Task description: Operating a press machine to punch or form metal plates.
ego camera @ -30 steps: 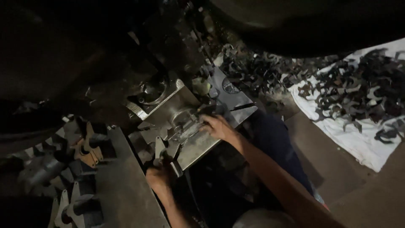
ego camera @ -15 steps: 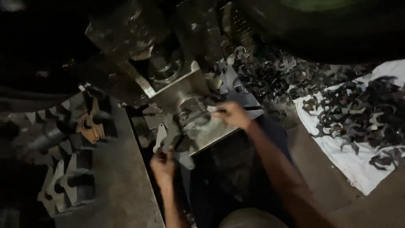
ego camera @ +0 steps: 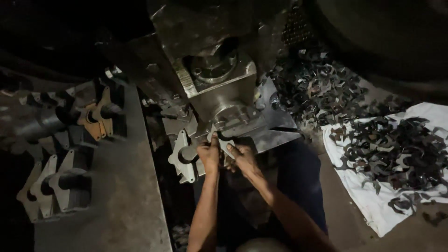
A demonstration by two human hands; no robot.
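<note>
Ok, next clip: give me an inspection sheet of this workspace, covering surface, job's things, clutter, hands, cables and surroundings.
Surface: grey metal press bed, dimly lit.
Job's things: flat cut-out metal plate held at the bed's front edge, under the press block.
Clutter: similar plates leaning left of the hands; dark stamped pieces heaped on a white cloth; more pieces loose behind the press.
Hands: left hand and right hand both grip the plate.
Cables: nothing seen.
Surroundings: metal bench at left with plates stacked on pegs; the rest too dark to tell.
</note>
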